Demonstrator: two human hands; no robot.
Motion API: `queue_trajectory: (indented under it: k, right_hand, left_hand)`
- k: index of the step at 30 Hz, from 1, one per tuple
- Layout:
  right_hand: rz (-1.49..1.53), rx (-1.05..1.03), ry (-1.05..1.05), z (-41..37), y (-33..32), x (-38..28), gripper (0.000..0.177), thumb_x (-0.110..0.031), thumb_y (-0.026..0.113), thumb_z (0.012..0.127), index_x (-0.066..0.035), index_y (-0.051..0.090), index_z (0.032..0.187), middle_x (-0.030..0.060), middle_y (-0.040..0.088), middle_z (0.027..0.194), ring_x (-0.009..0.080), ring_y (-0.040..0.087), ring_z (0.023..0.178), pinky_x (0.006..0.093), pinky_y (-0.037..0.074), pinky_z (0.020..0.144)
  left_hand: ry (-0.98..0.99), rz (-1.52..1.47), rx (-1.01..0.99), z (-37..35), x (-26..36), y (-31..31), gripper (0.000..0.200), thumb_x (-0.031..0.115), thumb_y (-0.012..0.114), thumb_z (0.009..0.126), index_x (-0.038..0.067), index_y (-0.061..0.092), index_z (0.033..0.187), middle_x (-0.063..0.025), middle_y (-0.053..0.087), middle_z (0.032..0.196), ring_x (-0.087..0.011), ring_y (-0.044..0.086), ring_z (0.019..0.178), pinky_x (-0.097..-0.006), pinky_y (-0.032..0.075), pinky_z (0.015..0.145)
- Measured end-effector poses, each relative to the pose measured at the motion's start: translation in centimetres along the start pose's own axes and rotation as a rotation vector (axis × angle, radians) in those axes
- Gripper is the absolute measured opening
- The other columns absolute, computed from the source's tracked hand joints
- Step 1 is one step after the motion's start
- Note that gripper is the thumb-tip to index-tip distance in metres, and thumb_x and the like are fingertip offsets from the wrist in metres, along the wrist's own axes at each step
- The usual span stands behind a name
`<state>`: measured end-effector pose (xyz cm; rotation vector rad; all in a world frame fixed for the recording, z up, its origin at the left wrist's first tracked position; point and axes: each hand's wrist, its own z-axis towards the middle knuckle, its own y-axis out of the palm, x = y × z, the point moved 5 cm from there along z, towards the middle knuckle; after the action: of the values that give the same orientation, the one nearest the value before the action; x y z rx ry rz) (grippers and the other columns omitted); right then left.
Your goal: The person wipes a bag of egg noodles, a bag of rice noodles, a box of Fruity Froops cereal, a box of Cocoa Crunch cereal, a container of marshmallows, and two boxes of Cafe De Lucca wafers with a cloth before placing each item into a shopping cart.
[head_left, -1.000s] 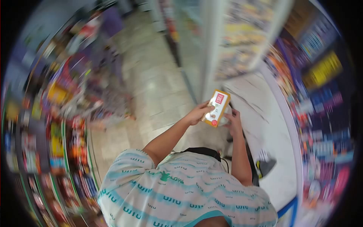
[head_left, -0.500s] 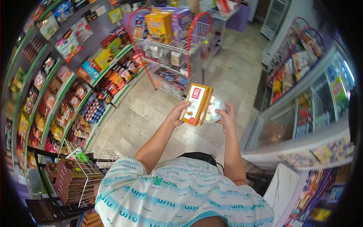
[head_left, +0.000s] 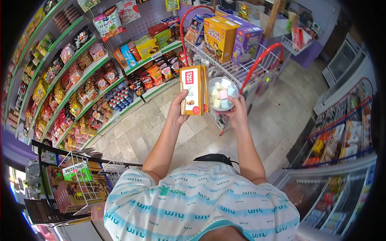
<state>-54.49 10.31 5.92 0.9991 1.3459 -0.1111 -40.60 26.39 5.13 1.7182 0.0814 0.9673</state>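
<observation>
My left hand [head_left: 178, 109] is closed around the lower left edge of some flat caramel-brown boxes [head_left: 192, 90], at least two stacked face to face. The front one has a white label with a red "Café de" panel. In my right hand [head_left: 238, 113] is a clear round tub of marshmallows [head_left: 222, 94], gripped at its lower right side; pale pink, white, yellow and blue pieces show inside. Both are held up at chest height, a small gap between boxes and tub. My right fingers are partly hidden behind the tub.
Ahead stands a wire rack with red handles [head_left: 261, 66], carrying a yellow cocoa box [head_left: 219, 38] and a purple box [head_left: 246, 44]. Snack shelves [head_left: 84, 76] curve along the left. A glass-topped freezer [head_left: 299, 188] is at lower right, a wire stand with pistachio boxes [head_left: 78, 172] at lower left.
The view has swung right and the wire rack looks closer. The boxes and tub, overlapping before, are now apart, the boxes more upright. Both hands keep their hold.
</observation>
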Motion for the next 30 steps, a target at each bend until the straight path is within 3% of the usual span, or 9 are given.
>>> queue_trajectory:
  k: [2, 7, 9, 14, 16, 19, 23, 24, 30]
  right_hand:
    - [0.091, -0.066, 0.019, 3.3, 1.0, -0.6, 0.047, -0.021, 0.058, 0.083, -0.005, 0.038, 0.122, 0.0158, 0.045, 0.120, 0.0301, 0.051, 0.110, 0.0518, 0.052, 0.078]
    - [0.272, -0.046, 0.047, 9.1, 2.3, 0.0, 0.044, -0.020, 0.055, 0.085, -0.007, 0.036, 0.123, 0.0152, 0.044, 0.122, 0.0311, 0.049, 0.113, 0.0537, 0.048, 0.087]
    - [0.309, 0.046, -0.045, 11.4, 1.9, 0.1, 0.040, -0.022, 0.053, 0.087, -0.005, 0.038, 0.120, 0.0156, 0.045, 0.123, 0.0333, 0.050, 0.112, 0.0568, 0.048, 0.086]
    - [0.364, 0.221, -0.260, 15.8, 0.1, -0.4, 0.042, -0.024, 0.053, 0.088, -0.008, 0.036, 0.123, 0.0126, 0.045, 0.122, 0.0294, 0.051, 0.110, 0.0520, 0.049, 0.086]
    - [0.393, 0.305, -0.349, 17.4, -1.4, 0.1, 0.059, -0.022, 0.053, 0.087, -0.012, 0.023, 0.136, 0.0129, 0.037, 0.130, 0.0298, 0.045, 0.117, 0.0483, 0.051, 0.082]
    - [0.418, 0.601, -0.416, 19.2, -2.8, -0.1, 0.061, -0.023, 0.054, 0.087, -0.014, 0.022, 0.138, 0.0122, 0.035, 0.132, 0.0299, 0.044, 0.118, 0.0467, 0.050, 0.083]
    - [0.275, 0.932, -0.507, 23.0, -7.0, -0.3, 0.061, -0.022, 0.058, 0.084, -0.012, 0.024, 0.133, 0.0114, 0.043, 0.126, 0.0284, 0.055, 0.103, 0.0431, 0.053, 0.067]
    - [0.280, 0.968, -0.545, 24.6, -9.4, 0.1, 0.062, -0.023, 0.062, 0.080, -0.006, 0.027, 0.128, 0.0150, 0.048, 0.120, 0.0278, 0.061, 0.089, 0.0410, 0.052, 0.057]
    - [0.214, 1.243, -0.362, 31.0, -19.3, -0.6, 0.065, -0.025, 0.066, 0.073, 0.001, 0.032, 0.123, 0.0216, 0.052, 0.108, 0.0302, 0.064, 0.071, 0.0400, 0.052, 0.051]
  left_hand:
    - [0.098, -0.047, -0.006, 2.1, 1.5, 1.4, 0.042, 0.021, 0.059, 0.087, 0.002, 0.047, 0.122, -0.0139, 0.060, 0.113, -0.0246, 0.062, 0.099, -0.0410, 0.051, 0.087]
    - [0.118, -0.119, -0.015, 6.1, 2.8, 2.0, 0.040, 0.021, 0.057, 0.088, 0.002, 0.047, 0.122, -0.0143, 0.060, 0.113, -0.0240, 0.062, 0.098, -0.0400, 0.052, 0.086]
    - [0.106, 0.029, -0.020, 8.5, 3.0, 2.2, 0.038, 0.020, 0.056, 0.089, 0.001, 0.047, 0.121, -0.0145, 0.060, 0.112, -0.0229, 0.062, 0.098, -0.0378, 0.052, 0.085]
    - [0.072, 0.243, -0.181, 16.0, 2.7, 5.3, 0.043, 0.016, 0.056, 0.089, 0.000, 0.041, 0.126, -0.0126, 0.058, 0.113, -0.0189, 0.062, 0.097, -0.0331, 0.051, 0.083]
    - [-0.024, 0.240, -0.291, 19.4, 1.8, 5.4, 0.045, 0.015, 0.056, 0.089, 0.000, 0.040, 0.128, -0.0123, 0.058, 0.114, -0.0188, 0.061, 0.098, -0.0326, 0.051, 0.084]
    - [-0.205, 0.215, -0.467, 23.9, 1.1, 6.5, 0.048, 0.013, 0.056, 0.089, 0.000, 0.036, 0.132, -0.0117, 0.057, 0.117, -0.0183, 0.059, 0.102, -0.0315, 0.049, 0.087]
    - [-0.416, 0.158, -0.685, 27.3, 0.6, 7.7, 0.050, 0.009, 0.058, 0.088, 0.000, 0.036, 0.132, -0.0112, 0.056, 0.119, -0.0167, 0.058, 0.104, -0.0308, 0.049, 0.087]
    - [-0.447, 0.225, -0.694, 27.8, 0.3, 7.6, 0.050, 0.009, 0.058, 0.088, 0.000, 0.036, 0.132, -0.0108, 0.056, 0.119, -0.0161, 0.058, 0.104, -0.0305, 0.049, 0.087]
    - [-0.631, 0.299, -0.757, 29.8, -2.0, 6.9, 0.053, 0.010, 0.055, 0.091, 0.005, 0.028, 0.137, -0.0068, 0.054, 0.119, -0.0140, 0.056, 0.104, -0.0295, 0.048, 0.087]
